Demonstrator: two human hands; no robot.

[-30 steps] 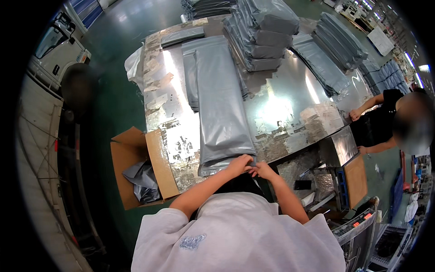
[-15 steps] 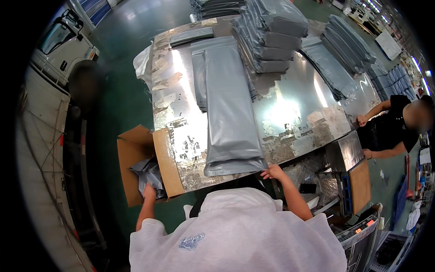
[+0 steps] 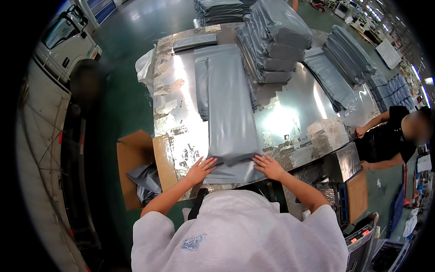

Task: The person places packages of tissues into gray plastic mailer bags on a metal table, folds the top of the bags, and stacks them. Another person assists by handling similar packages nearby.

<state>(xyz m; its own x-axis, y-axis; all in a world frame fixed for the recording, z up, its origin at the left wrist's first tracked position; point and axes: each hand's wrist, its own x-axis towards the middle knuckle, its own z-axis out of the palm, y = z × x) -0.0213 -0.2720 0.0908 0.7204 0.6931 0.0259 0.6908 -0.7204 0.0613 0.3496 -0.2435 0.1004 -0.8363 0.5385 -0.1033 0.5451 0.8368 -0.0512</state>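
A long grey plastic bag package [image 3: 231, 109] lies lengthwise on the metal-topped table [image 3: 299, 138], its near end by the front edge. My left hand [image 3: 201, 170] rests on the left side of that end, fingers stretched out. On the opposite side, my right hand [image 3: 269, 167] lies with its fingers extended over the plastic. Between them the film is creased crosswise, and a flatter flap reaches toward me. Part of another grey bag shows beneath the package on its left. A cardboard box [image 3: 165, 156] with crumpled grey plastic [image 3: 146, 181] inside stands at the table's left corner.
Tall stacks of grey bags [image 3: 276, 45] stand at the back, with more bags [image 3: 349, 56] to the right. A small folded grey bundle [image 3: 195, 41] lies far left. A co-worker in black [image 3: 389, 136] stands at the right edge. A truck [image 3: 68, 41] is at left.
My left hand has come out of the cardboard box and onto the package. My right hand has moved from its near right corner up onto its side, and the near end is now creased.
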